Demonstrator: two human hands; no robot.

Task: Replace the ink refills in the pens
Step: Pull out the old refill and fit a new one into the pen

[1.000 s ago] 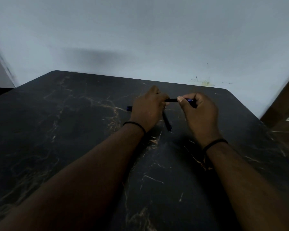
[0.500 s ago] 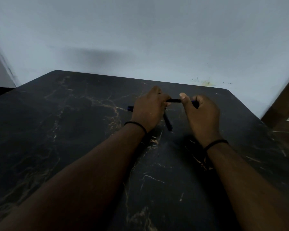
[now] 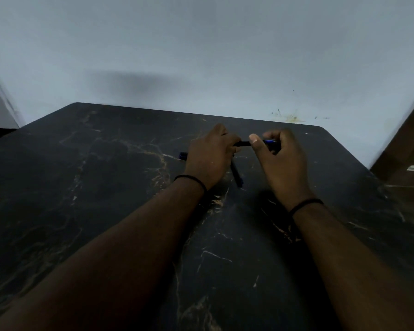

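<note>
pen [image 3: 243,143] held level, long axis left to right, gripped at one end by left hand [image 3: 210,158], other by right hand [image 3: 282,163].

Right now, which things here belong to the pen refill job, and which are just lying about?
Part of the job:
- pen gripped by left hand and right hand
- second pen lying on the table
- dark blue-tipped piece beside the left hand

Just there:
- wristbands
- stained wall
</note>
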